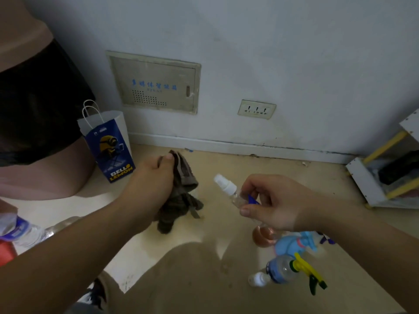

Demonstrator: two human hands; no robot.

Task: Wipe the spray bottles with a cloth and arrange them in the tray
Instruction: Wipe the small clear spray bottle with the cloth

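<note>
Right hand (275,203) pinches small clear spray bottle (233,193) by the neck, white nozzle tilted up-left. Left hand (156,175) grips brown cloth (179,196), hanging just beside it. More bottles (283,268) lie on the floor (226,164) below.
</note>
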